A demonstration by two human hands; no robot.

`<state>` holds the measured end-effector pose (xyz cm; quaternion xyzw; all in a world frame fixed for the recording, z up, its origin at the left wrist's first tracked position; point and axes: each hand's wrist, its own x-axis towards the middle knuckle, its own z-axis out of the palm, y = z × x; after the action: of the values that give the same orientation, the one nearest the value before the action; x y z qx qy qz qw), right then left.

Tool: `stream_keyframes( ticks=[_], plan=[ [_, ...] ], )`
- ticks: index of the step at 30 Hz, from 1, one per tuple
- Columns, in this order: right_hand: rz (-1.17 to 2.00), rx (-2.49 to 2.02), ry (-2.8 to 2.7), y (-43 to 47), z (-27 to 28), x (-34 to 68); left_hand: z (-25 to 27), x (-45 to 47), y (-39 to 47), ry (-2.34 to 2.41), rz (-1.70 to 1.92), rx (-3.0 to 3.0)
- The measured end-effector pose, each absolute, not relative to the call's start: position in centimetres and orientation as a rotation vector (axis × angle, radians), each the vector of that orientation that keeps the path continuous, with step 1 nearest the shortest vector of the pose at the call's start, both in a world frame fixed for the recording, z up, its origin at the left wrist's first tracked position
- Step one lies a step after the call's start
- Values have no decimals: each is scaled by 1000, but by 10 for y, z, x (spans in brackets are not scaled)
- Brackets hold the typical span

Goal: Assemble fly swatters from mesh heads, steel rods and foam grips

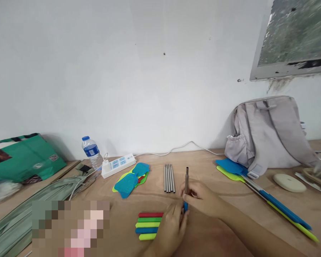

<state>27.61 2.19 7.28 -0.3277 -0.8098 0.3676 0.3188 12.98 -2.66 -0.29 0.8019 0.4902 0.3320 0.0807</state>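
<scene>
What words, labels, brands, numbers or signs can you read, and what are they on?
None can be read.
Bottle label: print too small.
Green bag: markings and a small square code, too blurred.
Power strip: blue markings, too small.
Metal rods and coloured handles: no lettering I can make out.

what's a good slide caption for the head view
Left hand on a blue handle, right hand on an upright metal tube, coloured handles nearby.
</scene>
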Motion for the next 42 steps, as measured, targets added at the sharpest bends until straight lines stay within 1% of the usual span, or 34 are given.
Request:
stream_keyframes(
  ticks=[8,14,17,20,24,31,36,42],
  plan=[
    [1117,-931,-1548,45,75,294,1,132,-26,1618,787,2497],
    [1312,-997,-1074,76,39,296,-1,129,-22,1624,967,2608],
    [1277,-1142,-901,79,12,285,-5,129,-19,1644,1050,2695],
    [1266,-1193,-834,74,-8,270,-12,132,-18,1645,1138,2834],
    [1317,-1234,-795,67,-17,259,-21,137,-20,1635,1242,2994],
    [1257,-1314,-801,58,-20,256,-22,139,-27,1634,1219,3179],
    [1215,-1334,-830,51,-19,248,-21,137,-28,1652,1244,3182],
    [1206,-1382,-838,57,-18,241,-31,136,-23,1696,1239,3132]
  ],
)
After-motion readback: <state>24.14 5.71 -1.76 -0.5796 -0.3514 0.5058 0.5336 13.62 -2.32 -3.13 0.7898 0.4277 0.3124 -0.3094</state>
